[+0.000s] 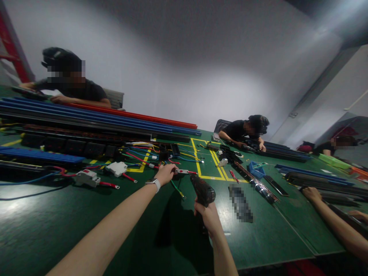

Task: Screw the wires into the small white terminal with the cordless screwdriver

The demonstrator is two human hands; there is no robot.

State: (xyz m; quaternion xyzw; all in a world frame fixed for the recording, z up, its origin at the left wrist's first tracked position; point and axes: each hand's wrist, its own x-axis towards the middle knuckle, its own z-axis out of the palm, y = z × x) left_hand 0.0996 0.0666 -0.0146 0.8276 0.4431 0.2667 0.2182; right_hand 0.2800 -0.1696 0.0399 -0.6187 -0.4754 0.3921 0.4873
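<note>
My right hand [209, 216] is wrapped round the handle of a dark cordless drill [204, 191], its nose pointing away over the table. Ahead and to the left, my left hand [165, 174], with a watch [153, 184] on the wrist, has its fingers closed at the left end of a small white circuit breaker [182, 172]. A red wire leaves the breaker's right end, near the drill's nose. Below that hand lies a green-yellow wire [178, 190] with a metal lug. Two more white breakers, one nearer [87, 178] and one farther [117, 168], rest at the left with red wires attached.
Long blue, black and red rails [115, 119] lie across the green table [120, 230]. Yellow tape [211, 178] marks its surface. At the right are a red pen [234, 176], copper bars [255, 186] and a blue bin [256, 169]. Several co-workers sit around; one person's arm [330, 218] reaches in.
</note>
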